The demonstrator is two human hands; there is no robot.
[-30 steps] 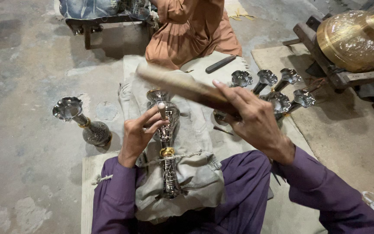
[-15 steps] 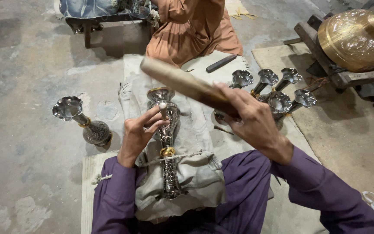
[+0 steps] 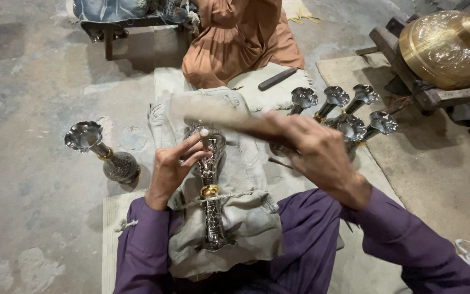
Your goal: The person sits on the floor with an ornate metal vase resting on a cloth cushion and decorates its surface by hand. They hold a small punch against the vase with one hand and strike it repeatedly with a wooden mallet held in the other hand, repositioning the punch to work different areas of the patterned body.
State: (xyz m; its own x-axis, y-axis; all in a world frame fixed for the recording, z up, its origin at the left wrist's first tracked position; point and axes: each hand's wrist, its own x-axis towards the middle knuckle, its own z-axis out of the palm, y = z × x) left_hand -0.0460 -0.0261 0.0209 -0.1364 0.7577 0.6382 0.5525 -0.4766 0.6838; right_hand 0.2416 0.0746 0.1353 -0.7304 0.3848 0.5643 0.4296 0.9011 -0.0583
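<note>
on concrete floor (image 3: 33, 218), left hand (image 3: 172, 169) pinches a punch (image 3: 205, 139) on vase (image 3: 210, 179); right hand (image 3: 314, 152) grips blurred stick (image 3: 218, 117).

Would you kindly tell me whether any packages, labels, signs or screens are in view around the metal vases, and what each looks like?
None in view: no package, label, sign or screen. Only the engraved vase on cloth under the left hand, and the blurred stick in the right hand.

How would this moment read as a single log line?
left hand: holds small punch on silver vase | right hand: grips wooden mallet | vase: lying on cloth
</note>
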